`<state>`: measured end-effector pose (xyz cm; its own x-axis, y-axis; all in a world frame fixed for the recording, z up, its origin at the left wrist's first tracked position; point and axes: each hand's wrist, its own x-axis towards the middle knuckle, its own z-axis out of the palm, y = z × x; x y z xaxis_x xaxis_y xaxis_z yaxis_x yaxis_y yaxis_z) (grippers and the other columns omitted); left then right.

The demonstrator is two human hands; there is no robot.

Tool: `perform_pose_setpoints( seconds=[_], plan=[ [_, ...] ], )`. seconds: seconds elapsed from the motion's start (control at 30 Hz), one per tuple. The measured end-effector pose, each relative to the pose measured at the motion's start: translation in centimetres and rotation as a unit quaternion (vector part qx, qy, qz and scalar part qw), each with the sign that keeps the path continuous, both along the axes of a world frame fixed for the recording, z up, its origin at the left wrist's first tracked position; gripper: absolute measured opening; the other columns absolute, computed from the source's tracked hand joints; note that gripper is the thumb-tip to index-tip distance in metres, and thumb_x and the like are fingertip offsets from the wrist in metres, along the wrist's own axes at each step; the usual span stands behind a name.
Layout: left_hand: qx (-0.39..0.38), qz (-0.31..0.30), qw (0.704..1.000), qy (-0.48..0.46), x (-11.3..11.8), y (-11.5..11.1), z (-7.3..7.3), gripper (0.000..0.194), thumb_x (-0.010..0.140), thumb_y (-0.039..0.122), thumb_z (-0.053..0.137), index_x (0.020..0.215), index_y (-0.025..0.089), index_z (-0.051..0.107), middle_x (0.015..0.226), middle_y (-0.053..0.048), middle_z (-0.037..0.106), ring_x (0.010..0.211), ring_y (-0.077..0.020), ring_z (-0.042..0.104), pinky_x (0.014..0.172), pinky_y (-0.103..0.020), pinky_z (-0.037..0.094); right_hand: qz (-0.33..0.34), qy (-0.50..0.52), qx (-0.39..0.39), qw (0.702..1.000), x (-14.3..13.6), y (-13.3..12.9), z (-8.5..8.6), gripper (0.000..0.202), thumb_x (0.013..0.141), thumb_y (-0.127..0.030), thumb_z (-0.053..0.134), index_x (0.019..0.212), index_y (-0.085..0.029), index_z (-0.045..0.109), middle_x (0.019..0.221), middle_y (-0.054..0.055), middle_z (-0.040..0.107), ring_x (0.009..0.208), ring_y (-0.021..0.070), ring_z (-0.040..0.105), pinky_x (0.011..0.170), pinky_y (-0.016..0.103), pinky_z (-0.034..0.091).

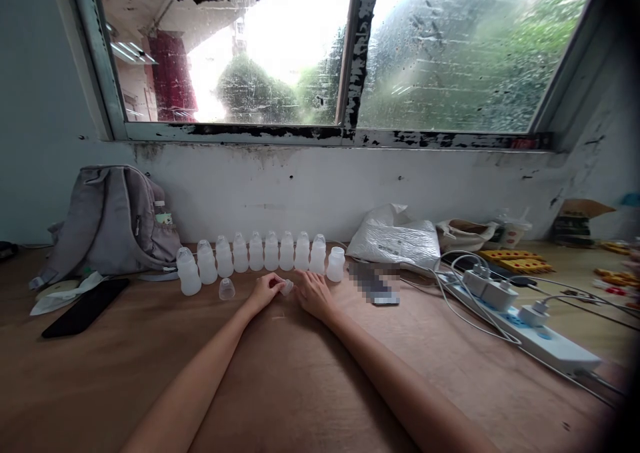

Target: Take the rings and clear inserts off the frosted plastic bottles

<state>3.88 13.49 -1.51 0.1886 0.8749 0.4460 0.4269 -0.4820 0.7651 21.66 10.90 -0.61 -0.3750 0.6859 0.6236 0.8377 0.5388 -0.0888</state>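
My left hand (264, 292) pinches a small translucent piece (287, 287), which looks like a bottle nipple with its collar, just above the table. Close beside it, my right hand (315, 292) lies palm down with its fingers stretched out; whether its thumb touches the piece I cannot tell. Behind both hands stands a curved row of frosted baby bottles, several topped with clear domed caps, such as the leftmost bottle (189, 273). At the row's right end is a bottle without a cap (336, 265). A loose domed cap (227, 289) sits left of my left hand.
A grey backpack (110, 220) and a black phone-like slab (86, 308) are at the left. To the right lie a partly blurred phone (386, 300), a silvery plastic bag (395, 236) and a white power strip (565, 353) with chargers and trailing cables. Wall and window rise behind.
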Motion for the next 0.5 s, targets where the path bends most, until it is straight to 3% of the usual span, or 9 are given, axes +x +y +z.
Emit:
perform_pose_setpoints(
  seconds=[0.17,0.3,0.5],
  plan=[
    [0.031,0.012,0.999,0.034,0.4,-0.4,0.3,0.010,0.069,0.022,0.054,0.068,0.016,0.062,0.068,-0.002,0.064,0.064,-0.0137,0.057,0.062,-0.023,0.042,0.036,-0.045,-0.071,0.996,-1.1,-0.8,0.2,0.037,0.076,-0.027,0.048,0.112,-0.018,0.046,0.105,0.008,0.056,0.100,0.0202,0.045,0.087,0.032,0.027],
    [0.046,0.029,0.997,0.053,0.6,-0.9,0.4,0.010,0.071,0.022,0.054,0.071,0.016,0.062,0.069,-0.003,0.065,0.064,-0.0144,0.058,0.062,-0.024,0.043,0.071,-0.041,-0.077,0.994,-0.8,-0.7,0.2,0.044,0.077,-0.034,0.049,0.117,-0.018,0.041,0.110,0.008,0.054,0.101,0.0203,0.045,0.086,0.031,0.028],
    [0.048,0.017,0.997,0.065,1.0,-1.2,0.4,0.012,0.073,0.022,0.052,0.077,0.018,0.062,0.074,-0.003,0.066,0.069,-0.0154,0.060,0.067,-0.025,0.045,0.028,-0.025,-0.080,0.996,-1.1,-0.3,-0.3,0.033,0.078,-0.041,0.049,0.100,-0.016,0.051,0.095,0.007,0.059,0.092,0.0199,0.050,0.079,0.029,0.033]
  ],
)
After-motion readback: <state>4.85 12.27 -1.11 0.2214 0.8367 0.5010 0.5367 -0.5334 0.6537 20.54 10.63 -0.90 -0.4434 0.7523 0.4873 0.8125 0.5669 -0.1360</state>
